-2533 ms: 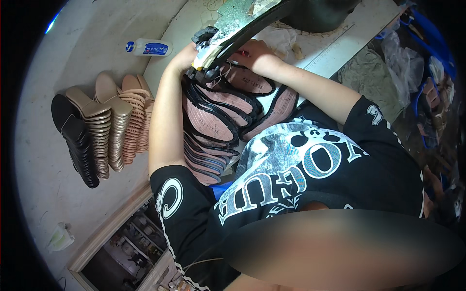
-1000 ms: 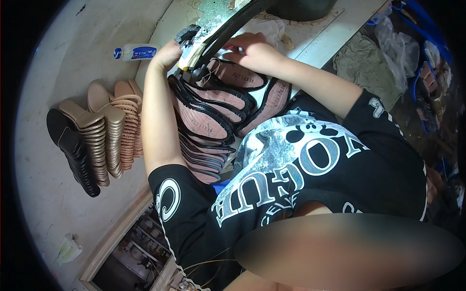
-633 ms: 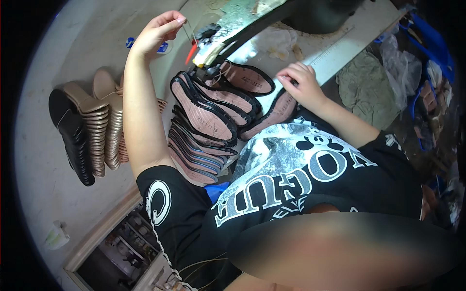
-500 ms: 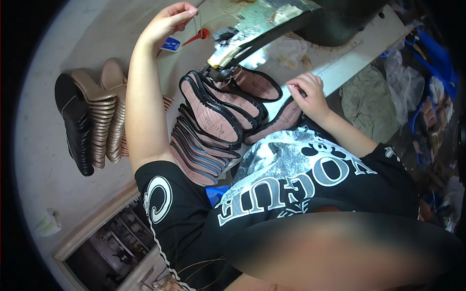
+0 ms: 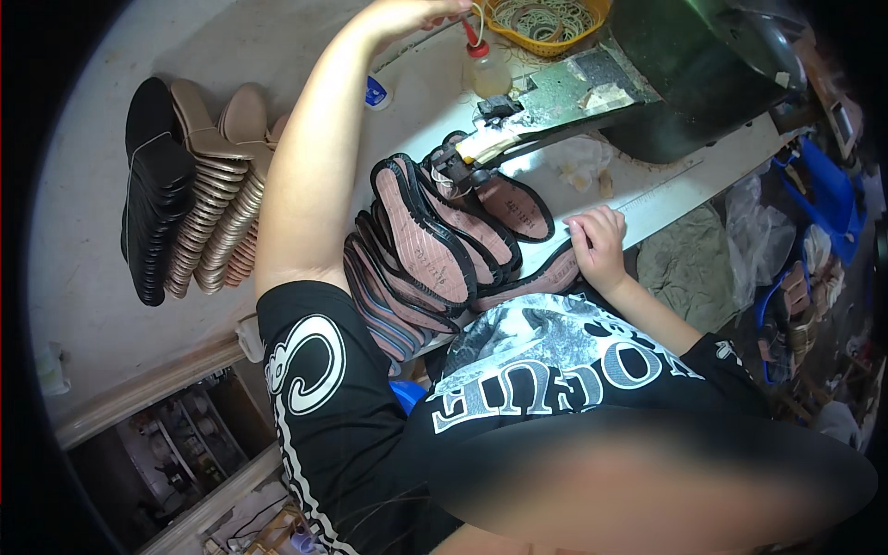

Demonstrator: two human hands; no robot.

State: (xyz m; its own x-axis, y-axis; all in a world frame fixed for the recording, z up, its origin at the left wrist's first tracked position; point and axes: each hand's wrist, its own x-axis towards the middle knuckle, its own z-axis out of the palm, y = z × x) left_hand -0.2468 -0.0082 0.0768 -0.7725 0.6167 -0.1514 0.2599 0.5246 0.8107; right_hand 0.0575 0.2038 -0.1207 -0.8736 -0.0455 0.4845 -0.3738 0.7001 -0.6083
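My left hand (image 5: 427, 13) is stretched to the far side of the table, fingers pinched on a pale rubber band (image 5: 481, 26) beside a red-tipped bottle (image 5: 488, 74). The upper edge of the picture cuts off part of this hand. My right hand (image 5: 601, 245) has its fingers curled at the end of a pink insole with a black rim (image 5: 536, 279); its palm side is hidden. Left of it, several similar insoles (image 5: 421, 236) lie in an overlapping pile below the sewing machine head (image 5: 453, 171). More stacked insoles (image 5: 393, 324) are by my left upper arm.
The green sewing machine arm (image 5: 592, 83) reaches over the pile. A yellow basket (image 5: 546, 42) holds rubber bands. Banded stacks of black insoles (image 5: 157, 194) and bronze insoles (image 5: 208, 203) lie at left. A grey-green cloth (image 5: 689, 264) and plastic bag (image 5: 754, 231) are at right.
The view has shifted, bringing the yellow basket into sight. My left hand has moved right, toward the red-tipped bottle, with the rubber band. My right hand stays by the same insole.
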